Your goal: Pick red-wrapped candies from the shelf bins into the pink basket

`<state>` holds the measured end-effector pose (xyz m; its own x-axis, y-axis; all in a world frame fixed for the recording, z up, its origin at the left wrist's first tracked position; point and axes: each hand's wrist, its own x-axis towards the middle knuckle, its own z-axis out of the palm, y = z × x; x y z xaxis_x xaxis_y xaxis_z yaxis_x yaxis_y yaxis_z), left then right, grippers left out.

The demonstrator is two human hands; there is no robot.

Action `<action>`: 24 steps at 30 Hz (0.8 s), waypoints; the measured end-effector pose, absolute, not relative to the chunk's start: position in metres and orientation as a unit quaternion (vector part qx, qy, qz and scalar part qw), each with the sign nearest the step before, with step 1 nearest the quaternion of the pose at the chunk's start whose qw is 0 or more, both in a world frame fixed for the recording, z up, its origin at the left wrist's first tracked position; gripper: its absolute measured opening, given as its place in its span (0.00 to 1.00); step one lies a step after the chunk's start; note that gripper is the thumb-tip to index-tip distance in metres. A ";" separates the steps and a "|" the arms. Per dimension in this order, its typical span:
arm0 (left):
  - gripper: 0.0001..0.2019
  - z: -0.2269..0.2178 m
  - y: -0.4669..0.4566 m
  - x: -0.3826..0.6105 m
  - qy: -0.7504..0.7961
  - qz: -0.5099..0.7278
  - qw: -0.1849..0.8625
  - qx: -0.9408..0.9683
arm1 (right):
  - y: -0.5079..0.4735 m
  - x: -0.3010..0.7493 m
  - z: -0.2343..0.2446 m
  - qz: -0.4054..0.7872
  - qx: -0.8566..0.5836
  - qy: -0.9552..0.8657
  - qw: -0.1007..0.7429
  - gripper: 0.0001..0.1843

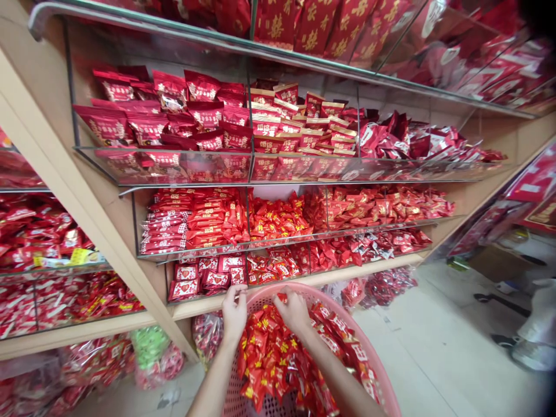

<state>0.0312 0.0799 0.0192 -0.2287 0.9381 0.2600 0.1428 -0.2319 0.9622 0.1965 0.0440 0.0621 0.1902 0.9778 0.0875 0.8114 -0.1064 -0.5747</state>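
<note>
A pink plastic basket (373,359) sits below me, filled with red and yellow wrapped sweets (278,359). My left hand (234,313) grips the basket's far rim, fingers curled over it. My right hand (293,310) rests on the heap of sweets near the far rim, fingers bent and pinching a red wrapper. Just beyond both hands is the lowest shelf bin (208,278) of red packets.
A wooden shelf unit with clear acrylic bins (260,168) holds red sweets and packets on several levels. Bags of sweets (152,353) lie on the floor under the shelves. More red goods fill the left shelves (39,237). A person's shoe (530,347) stands at right.
</note>
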 end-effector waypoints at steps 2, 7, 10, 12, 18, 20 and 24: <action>0.08 0.020 0.079 0.031 0.518 0.588 0.335 0.523 | 0.046 0.189 0.061 0.140 -0.732 -0.629 0.219 0.16; 0.08 0.021 0.079 0.031 0.519 0.589 0.329 0.526 | 0.050 0.187 0.061 0.139 -0.721 -0.636 0.237 0.20; 0.08 0.020 0.080 0.031 0.519 0.586 0.330 0.528 | 0.053 0.196 0.060 0.171 -0.709 -0.602 0.325 0.23; 0.08 0.019 0.081 0.031 0.518 0.585 0.331 0.530 | 0.056 0.204 0.057 0.200 -0.694 -0.572 0.389 0.21; 0.08 0.016 0.083 0.031 0.520 0.581 0.332 0.530 | 0.053 0.226 0.033 0.256 -0.639 -0.531 0.494 0.21; 0.08 0.017 0.083 0.031 0.521 0.580 0.333 0.530 | 0.046 0.228 0.029 0.260 -0.631 -0.533 0.501 0.21; 0.08 0.019 0.082 0.031 0.523 0.581 0.333 0.528 | 0.025 0.218 0.029 0.243 -0.612 -0.563 0.499 0.21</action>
<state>0.0308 0.0819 0.0187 -0.2210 0.9383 0.2660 0.1654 -0.2327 0.9584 0.2182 0.0253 0.0289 0.2481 0.9320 0.2642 0.4467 0.1320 -0.8849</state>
